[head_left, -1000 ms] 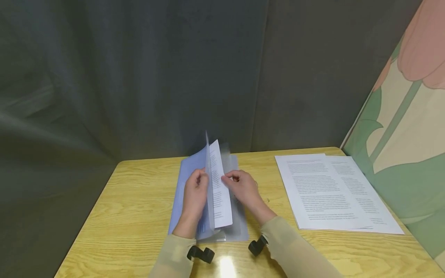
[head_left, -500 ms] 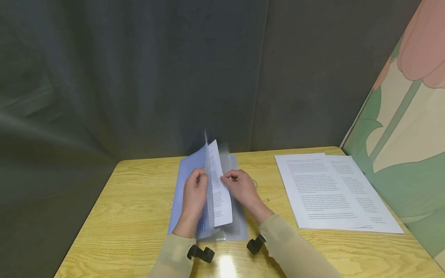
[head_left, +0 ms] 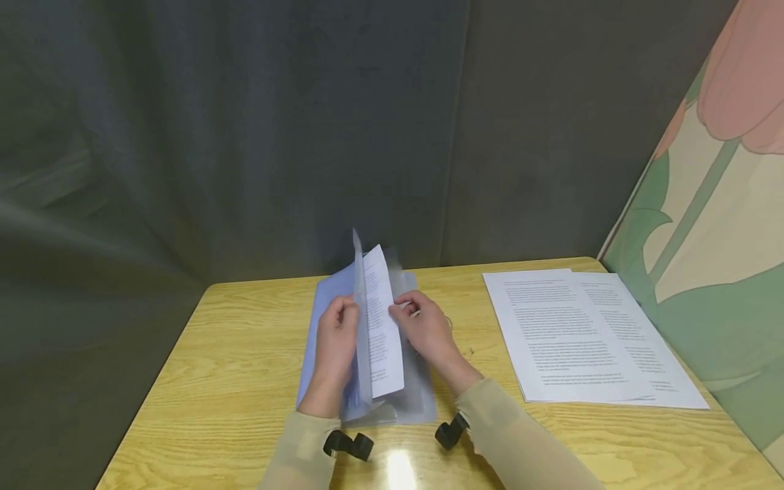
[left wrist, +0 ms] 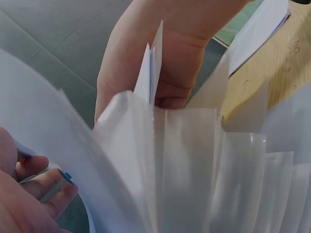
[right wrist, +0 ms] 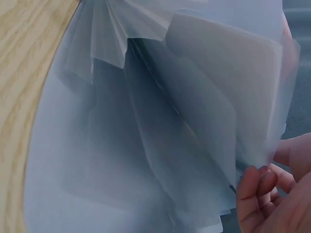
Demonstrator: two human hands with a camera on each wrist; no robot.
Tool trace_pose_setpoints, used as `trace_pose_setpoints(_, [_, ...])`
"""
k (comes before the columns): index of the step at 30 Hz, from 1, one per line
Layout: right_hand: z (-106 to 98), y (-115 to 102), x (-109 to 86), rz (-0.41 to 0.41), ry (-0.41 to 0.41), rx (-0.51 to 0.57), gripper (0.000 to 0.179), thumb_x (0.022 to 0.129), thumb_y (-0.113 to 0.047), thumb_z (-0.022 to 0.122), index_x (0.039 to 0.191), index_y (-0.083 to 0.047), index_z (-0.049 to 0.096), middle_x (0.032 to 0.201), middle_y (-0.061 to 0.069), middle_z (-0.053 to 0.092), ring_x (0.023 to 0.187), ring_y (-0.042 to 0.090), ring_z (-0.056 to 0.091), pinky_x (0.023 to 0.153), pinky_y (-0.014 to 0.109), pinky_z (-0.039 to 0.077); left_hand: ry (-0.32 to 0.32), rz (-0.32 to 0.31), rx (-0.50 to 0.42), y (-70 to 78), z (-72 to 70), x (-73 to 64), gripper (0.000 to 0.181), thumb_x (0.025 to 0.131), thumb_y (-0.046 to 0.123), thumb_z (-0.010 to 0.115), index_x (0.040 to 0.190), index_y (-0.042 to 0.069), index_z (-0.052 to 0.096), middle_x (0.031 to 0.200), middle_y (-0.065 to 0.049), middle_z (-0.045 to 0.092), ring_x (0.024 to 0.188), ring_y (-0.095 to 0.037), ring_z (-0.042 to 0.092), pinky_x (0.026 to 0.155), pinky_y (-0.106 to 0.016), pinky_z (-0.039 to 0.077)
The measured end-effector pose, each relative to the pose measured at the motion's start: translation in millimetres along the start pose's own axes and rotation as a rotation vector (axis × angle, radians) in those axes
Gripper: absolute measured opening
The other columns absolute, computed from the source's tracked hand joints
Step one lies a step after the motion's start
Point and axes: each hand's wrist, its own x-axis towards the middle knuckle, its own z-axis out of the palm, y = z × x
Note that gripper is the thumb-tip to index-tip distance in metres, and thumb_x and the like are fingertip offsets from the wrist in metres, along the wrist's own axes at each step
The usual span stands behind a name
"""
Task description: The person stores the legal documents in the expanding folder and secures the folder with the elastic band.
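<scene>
An expanding file folder with a blue cover and translucent pockets lies spread on the table. My left hand grips its raised front part, pulling the translucent dividers to the left. Printed sheets stand tilted among the dividers, their lower part hidden in the left wrist view by the pleated side. My right hand pinches the right edge of the sheets with thumb and fingers. In the right wrist view, the fingers of my right hand curl at the edges of the pockets.
Two overlapping piles of printed paper lie on the right of the wooden table. A dark curtain hangs behind the table, and a flowered cloth hangs on the right.
My left hand has moved slightly left, drawing the translucent dividers with it, so the gap beside the sheets looks wider. The sheets shift a little left. My right hand stays nearly in place.
</scene>
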Motion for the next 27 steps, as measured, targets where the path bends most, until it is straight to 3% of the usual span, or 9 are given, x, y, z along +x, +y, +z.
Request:
trace_pose_setpoints(4, [-7, 0, 0.6, -0.022, 0.021, 0.079, 0.025, 0.105, -0.024, 0.077, 0.127, -0.013, 0.074, 0.094, 0.004, 0.064, 0.065, 0.017, 0.058, 0.057, 0.030, 0.051, 0.008, -0.008, -0.043, 1.7, -2.1, 2.7, 0.017, 0.104, 0.010, 0.056, 0.095, 0.000, 0.066, 0.130, -0.013, 0.074, 0.100, -0.024, 0.057, 0.077, -0.028, 0.044])
trace_pose_setpoints(8, [-15, 0, 0.2, -0.048, 0.047, 0.081, 0.027, 0.104, -0.022, 0.077, 0.129, -0.011, 0.074, 0.094, 0.005, 0.065, 0.064, 0.015, 0.057, 0.058, 0.029, 0.049, 0.006, -0.021, -0.074, 1.3, -3.7, 4.8, 0.017, 0.104, 0.009, 0.055, 0.095, -0.001, 0.065, 0.115, -0.013, 0.071, 0.095, -0.022, 0.054, 0.075, -0.028, 0.042])
trace_pose_setpoints(14, [-32, 4, -3.0, -0.045, 0.062, -0.016, 0.032, 0.106, -0.029, 0.076, 0.131, -0.010, 0.074, 0.098, 0.003, 0.066, 0.071, 0.017, 0.057, 0.063, 0.031, 0.046, 0.013, -0.057, -0.133, 0.6, -7.0, 6.0, 0.017, 0.104, 0.008, 0.055, 0.095, -0.003, 0.064, 0.098, -0.010, 0.061, 0.090, -0.021, 0.052, 0.070, -0.027, 0.041])
trace_pose_setpoints(27, [-79, 28, -5.3, -0.062, 0.051, -0.222, 0.041, 0.109, -0.035, 0.070, 0.142, -0.011, 0.068, 0.117, 0.004, 0.074, 0.111, 0.027, 0.070, 0.089, 0.047, 0.052, -0.011, -0.078, -0.189, 1.9, -11.1, 6.2, 0.016, 0.105, 0.008, 0.053, 0.098, -0.004, 0.061, 0.096, -0.009, 0.059, 0.090, -0.020, 0.053, 0.066, -0.024, 0.041])
